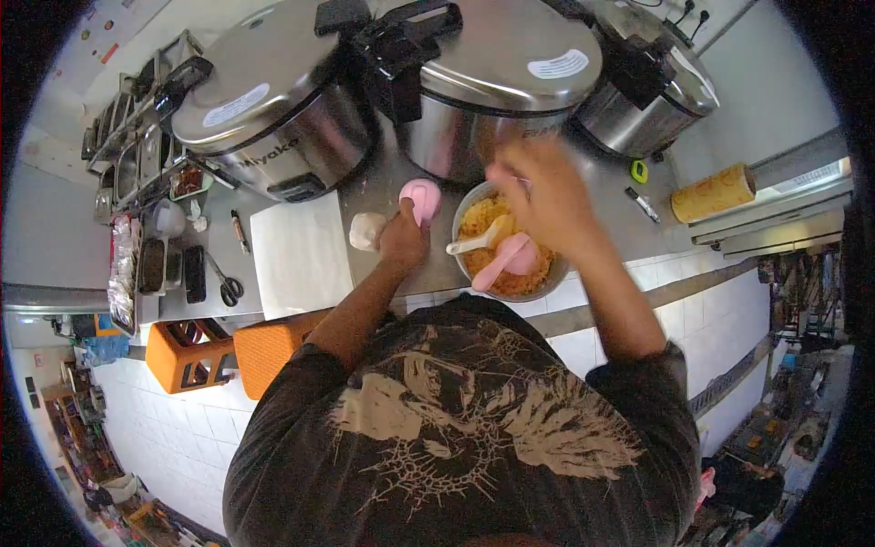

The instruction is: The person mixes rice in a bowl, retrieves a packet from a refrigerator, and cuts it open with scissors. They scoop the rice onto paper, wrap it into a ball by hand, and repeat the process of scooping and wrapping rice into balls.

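Note:
My left hand point(404, 239) is closed on a pink rounded utensil point(425, 193), held close over the steel counter. A whitish rounded lump point(367, 231) sits just left of that hand. To the right stands a metal bowl point(458, 258) of orange-yellow rice point(485, 217). A white-handled spoon point(473, 243) and a pink ladle point(499, 263) lie on the rice, handles pointing left. Over the bowl's upper right edge, my right hand point(549, 196) is smeared by motion; I cannot tell what its fingers hold.
Large steel rice cookers point(497, 55) line the back of the counter. A white sheet point(296, 251), scissors point(228, 287) and a dark phone point(195, 273) lie at left. A marker point(642, 205) and a yellow roll point(714, 195) are at right. Orange stools point(190, 354) stand below.

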`<state>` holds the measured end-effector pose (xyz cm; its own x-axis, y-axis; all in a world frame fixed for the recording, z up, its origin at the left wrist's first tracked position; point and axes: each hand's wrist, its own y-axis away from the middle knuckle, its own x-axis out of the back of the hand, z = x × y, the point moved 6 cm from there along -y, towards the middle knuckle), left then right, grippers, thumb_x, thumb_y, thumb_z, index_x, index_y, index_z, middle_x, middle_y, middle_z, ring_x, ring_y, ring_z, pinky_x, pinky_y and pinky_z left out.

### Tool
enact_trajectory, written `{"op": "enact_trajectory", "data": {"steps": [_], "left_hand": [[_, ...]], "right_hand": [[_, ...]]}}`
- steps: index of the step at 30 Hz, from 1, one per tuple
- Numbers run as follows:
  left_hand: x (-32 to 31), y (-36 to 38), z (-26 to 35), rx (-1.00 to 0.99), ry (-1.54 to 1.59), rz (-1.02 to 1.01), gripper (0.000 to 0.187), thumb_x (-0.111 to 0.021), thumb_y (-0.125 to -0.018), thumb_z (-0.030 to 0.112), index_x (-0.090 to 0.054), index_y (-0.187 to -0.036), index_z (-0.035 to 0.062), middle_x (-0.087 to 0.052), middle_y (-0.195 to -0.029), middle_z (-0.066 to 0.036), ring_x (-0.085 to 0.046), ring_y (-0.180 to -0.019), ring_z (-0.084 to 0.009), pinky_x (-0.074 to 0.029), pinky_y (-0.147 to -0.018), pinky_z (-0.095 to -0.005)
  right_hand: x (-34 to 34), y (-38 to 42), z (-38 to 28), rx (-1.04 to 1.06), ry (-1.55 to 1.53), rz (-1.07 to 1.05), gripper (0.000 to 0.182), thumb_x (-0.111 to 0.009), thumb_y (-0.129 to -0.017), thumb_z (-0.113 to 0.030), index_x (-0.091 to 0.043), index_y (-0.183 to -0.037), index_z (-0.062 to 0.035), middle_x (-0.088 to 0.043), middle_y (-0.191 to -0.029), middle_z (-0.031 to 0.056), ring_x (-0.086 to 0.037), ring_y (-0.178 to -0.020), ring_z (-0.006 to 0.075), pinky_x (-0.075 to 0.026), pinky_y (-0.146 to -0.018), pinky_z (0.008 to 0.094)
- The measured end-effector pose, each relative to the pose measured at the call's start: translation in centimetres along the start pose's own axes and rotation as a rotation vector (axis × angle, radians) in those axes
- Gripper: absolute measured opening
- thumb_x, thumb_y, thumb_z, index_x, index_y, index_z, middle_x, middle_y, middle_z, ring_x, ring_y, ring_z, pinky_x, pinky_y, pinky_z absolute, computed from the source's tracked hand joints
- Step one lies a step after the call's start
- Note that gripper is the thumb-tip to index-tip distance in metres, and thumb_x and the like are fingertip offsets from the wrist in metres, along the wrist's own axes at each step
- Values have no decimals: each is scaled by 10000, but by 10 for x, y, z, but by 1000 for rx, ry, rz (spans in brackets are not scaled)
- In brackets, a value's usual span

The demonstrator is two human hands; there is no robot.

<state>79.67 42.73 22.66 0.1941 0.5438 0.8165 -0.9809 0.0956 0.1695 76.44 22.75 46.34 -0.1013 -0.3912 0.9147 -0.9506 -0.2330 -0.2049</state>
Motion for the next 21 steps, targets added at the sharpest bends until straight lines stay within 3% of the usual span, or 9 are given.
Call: {"op": "enact_trajectory", "data": {"steps": [1, 4, 6, 8, 10, 11, 14, 19, 21], "left_hand": [[2, 5, -3, 19, 5, -13, 400, -656, -892, 224, -458, -1183, 34, -651, -989, -274, -642, -953, -458, -499, -826, -553], [19, 9, 7, -312, 60, 433, 325, -634, -899, 240, -555, -1133, 29, -620, -1070, -244, -589, -1000, -454, -478, -870, -529], [30, 19, 52, -564, 78, 299, 294, -643, -888, 255, -628, -1094, 44, -598, -1124, -204, -543, -1059, -412, -434, -914, -536], [38, 36, 94, -698, -46, 144, 286, -657, -874, 268, -678, -1068, 59, -585, -1162, -165, -503, -1115, -366, -388, -949, -548], [30, 52, 118, -721, -318, -31, 289, -674, -855, 279, -705, -1055, 73, -583, -1186, -128, -469, -1168, -315, -339, -975, -567], [17, 48, 117, -628, -485, -158, 316, -679, -840, 267, -720, -1078, 63, -563, -1227, -114, -426, -1213, -280, -289, -987, -589], [-6, 44, 107, -642, -623, -104, 318, -641, -872, 243, -710, -1088, 21, -535, -1270, -126, -419, -1212, -288, -326, -975, -557], [6, 47, 79, -465, -290, -33, 402, -609, -922, 250, -604, -1122, -99, -512, -1267, -239, -477, -1184, -438, -433, -942, -551], [-5, 48, 68, -403, -164, -84, 377, -589, -939, 242, -587, -1097, -100, -535, -1220, -272, -513, -1135, -468, -437, -946, -548]], "right_hand": [[-39, 26, 9, -172, -208, -207, 410, -522, -979, -436, -683, -1111, -82, -662, -1175, 197, -640, -1045, 389, -462, -954, 518], [-121, 82, 29, -253, -72, -565, 469, -379, -1017, -499, -670, -1182, -170, -694, -1032, 213, -674, -962, 395, -513, -871, 509], [-137, 97, 36, -343, -57, -634, 500, -342, -1019, -529, -668, -1184, -187, -696, -1047, 202, -676, -971, 387, -516, -869, 503], [-130, 97, 44, -368, -2, -673, 464, -468, -972, -510, -671, -1137, -127, -700, -1027, 206, -682, -925, 401, -527, -843, 503], [-110, 102, 63, -385, -28, -683, 499, -557, -932, -518, -686, -1041, -49, -698, -977, 230, -671, -915, 416, -518, -842, 507], [-100, 104, 73, -376, 34, -620, 466, -569, -931, -472, -654, -1101, -46, -698, -964, 229, -673, -914, 414, -523, -833, 503], [-70, 103, 86, -423, 240, -490, 438, -574, -933, -325, -548, -1265, -41, -698, -944, 226, -682, -908, 411, -539, -806, 488], [-75, 77, 73, -532, 526, -347, 426, -465, -956, -136, -454, -1367, -21, -676, -1007, 262, -683, -954, 406, -567, -806, 450], [-141, 97, 114, -369, 553, -190, 450, -458, -957, -135, -440, -1392, -22, -663, -1054, 278, -666, -1022, 399, -567, -844, 437]]}}
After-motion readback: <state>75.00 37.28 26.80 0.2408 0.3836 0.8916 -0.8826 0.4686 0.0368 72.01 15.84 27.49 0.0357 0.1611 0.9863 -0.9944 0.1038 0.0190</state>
